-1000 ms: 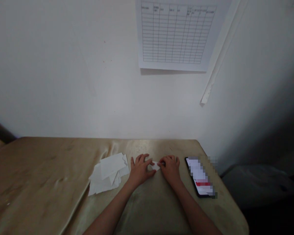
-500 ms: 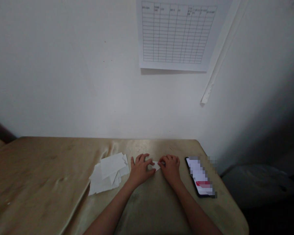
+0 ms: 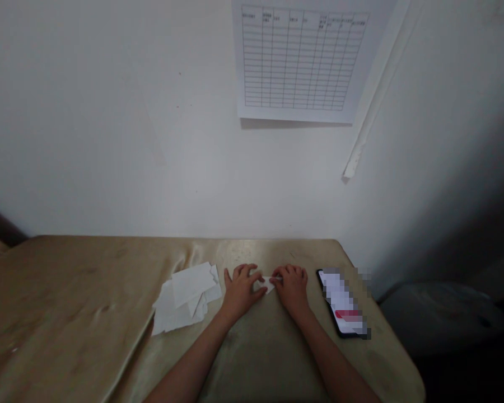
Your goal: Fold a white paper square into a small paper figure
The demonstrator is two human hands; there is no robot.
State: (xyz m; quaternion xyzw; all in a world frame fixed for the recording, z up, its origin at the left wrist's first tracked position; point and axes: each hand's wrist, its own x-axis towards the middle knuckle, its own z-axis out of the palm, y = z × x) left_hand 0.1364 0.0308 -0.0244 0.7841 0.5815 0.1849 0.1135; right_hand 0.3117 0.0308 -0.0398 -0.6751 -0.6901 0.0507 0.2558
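Between my hands, low over the tabletop, is a small folded piece of white paper (image 3: 268, 285). My left hand (image 3: 242, 289) has its thumb and index finger closed on the paper's left side, while its other fingers are spread. From the right, my right hand (image 3: 292, 285) pinches the paper's other end with thumb and index finger. Parts of the paper are hidden by the fingertips. Left of my left hand lies a loose pile of torn white paper sheets (image 3: 185, 302), overlapping one another.
A phone (image 3: 343, 305) with a lit screen, partly blurred out, lies to the right of my right hand. The table (image 3: 79, 313) has a wrinkled tan cover and meets a white wall (image 3: 109, 140). A printed grid sheet (image 3: 296, 67) hangs on the wall.
My hands and the folded paper have barely moved; the right fingertips have shifted slightly on the paper. The pile and the phone stay where they were.
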